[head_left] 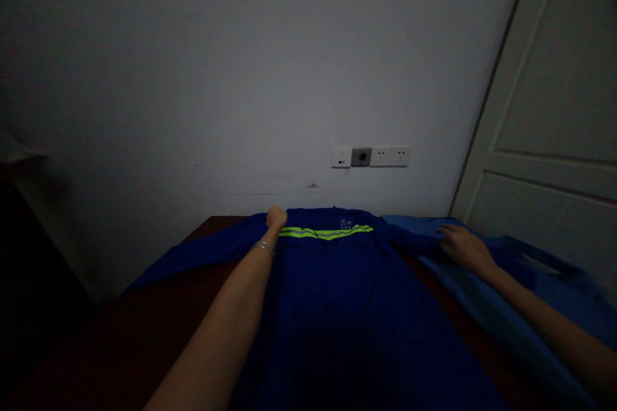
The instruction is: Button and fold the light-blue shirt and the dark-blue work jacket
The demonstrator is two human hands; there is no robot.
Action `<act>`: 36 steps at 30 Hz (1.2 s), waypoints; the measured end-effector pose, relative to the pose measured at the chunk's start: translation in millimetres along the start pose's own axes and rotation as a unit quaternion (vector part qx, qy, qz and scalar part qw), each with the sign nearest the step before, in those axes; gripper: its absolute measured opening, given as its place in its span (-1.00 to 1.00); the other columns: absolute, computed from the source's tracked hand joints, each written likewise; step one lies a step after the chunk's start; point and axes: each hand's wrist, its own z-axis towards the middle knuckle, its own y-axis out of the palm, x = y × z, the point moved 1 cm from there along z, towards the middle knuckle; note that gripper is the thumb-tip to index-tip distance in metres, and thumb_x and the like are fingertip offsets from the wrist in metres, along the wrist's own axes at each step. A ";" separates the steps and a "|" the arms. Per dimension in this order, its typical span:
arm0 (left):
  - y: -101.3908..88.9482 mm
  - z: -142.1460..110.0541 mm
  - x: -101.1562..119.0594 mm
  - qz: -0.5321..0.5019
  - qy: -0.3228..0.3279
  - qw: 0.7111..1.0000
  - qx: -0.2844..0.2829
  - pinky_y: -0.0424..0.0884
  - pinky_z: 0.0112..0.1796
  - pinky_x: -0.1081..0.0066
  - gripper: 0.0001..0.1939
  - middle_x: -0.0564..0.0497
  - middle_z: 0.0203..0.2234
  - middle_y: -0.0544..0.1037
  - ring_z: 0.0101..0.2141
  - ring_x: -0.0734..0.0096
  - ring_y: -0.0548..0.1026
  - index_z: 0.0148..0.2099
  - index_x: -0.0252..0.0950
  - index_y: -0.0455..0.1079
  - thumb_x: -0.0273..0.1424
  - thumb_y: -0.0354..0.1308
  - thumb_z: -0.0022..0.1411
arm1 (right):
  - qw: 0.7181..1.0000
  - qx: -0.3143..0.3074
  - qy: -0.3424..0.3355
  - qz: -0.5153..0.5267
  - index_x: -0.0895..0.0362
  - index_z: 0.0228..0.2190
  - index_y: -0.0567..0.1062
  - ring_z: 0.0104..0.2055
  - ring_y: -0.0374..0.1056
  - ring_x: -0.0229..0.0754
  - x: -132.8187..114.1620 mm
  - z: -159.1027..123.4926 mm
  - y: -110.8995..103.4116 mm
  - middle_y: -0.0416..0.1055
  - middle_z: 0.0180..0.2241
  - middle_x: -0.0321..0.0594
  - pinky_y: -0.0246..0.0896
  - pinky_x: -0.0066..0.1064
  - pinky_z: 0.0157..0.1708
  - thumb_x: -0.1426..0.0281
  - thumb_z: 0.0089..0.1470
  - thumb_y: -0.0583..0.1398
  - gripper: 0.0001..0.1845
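A dark blue work jacket [328, 282] with a yellow-green and silver reflective stripe lies spread out on a dark red table, sleeves out to both sides. My left hand [276, 217], a bracelet at its wrist, is closed on the jacket near the shoulder at the left end of the stripe. Over the right sleeve is my right hand [465, 249], fingers reaching left and slightly apart. Its fingertips are near the sleeve's cloth; dim light makes contact hard to judge.
Lighter blue cloth [554, 298] lies at the right, partly beneath my right arm. A wall with a row of sockets [371, 157] rises behind the dark red table [193, 308]. At the right stands a pale panelled door [554, 115]. The left side is dark.
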 end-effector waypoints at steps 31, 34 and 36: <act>-11.5 -58.5 -157.8 0.181 0.109 0.977 0.002 0.33 -0.19 0.22 -0.69 -0.27 -0.12 0.42 -0.13 0.06 0.42 -0.13 -0.37 0.34 -0.31 -0.07 0.17 | 0.988 -0.125 0.090 -0.001 0.24 -0.27 0.41 -0.27 0.40 0.03 -103.7 -119.1 2.3 0.39 -0.24 0.07 0.25 -0.23 -0.40 0.23 0.18 -0.10 -0.59; -26.6 -55.2 -187.9 0.235 0.092 0.967 -0.042 0.34 -0.22 0.24 -0.60 -0.27 -0.15 0.45 -0.15 0.05 0.45 -0.12 -0.36 0.33 -0.17 -0.08 0.18 | 0.986 -0.147 0.081 -0.005 0.26 -0.33 0.44 -0.31 0.43 0.07 -105.6 -117.0 4.3 0.43 -0.29 0.10 0.26 -0.19 -0.41 0.23 0.19 -0.10 -0.56; -33.7 -54.1 -203.5 0.216 0.069 0.971 -0.071 0.35 -0.27 0.32 -0.55 -0.25 -0.19 0.48 -0.17 0.07 0.46 -0.17 -0.36 0.35 -0.08 -0.07 0.16 | 0.986 -0.149 0.072 -0.011 0.27 -0.31 0.43 -0.31 0.44 0.09 -105.5 -115.8 6.1 0.45 -0.31 0.10 0.26 -0.18 -0.41 0.24 0.19 -0.09 -0.58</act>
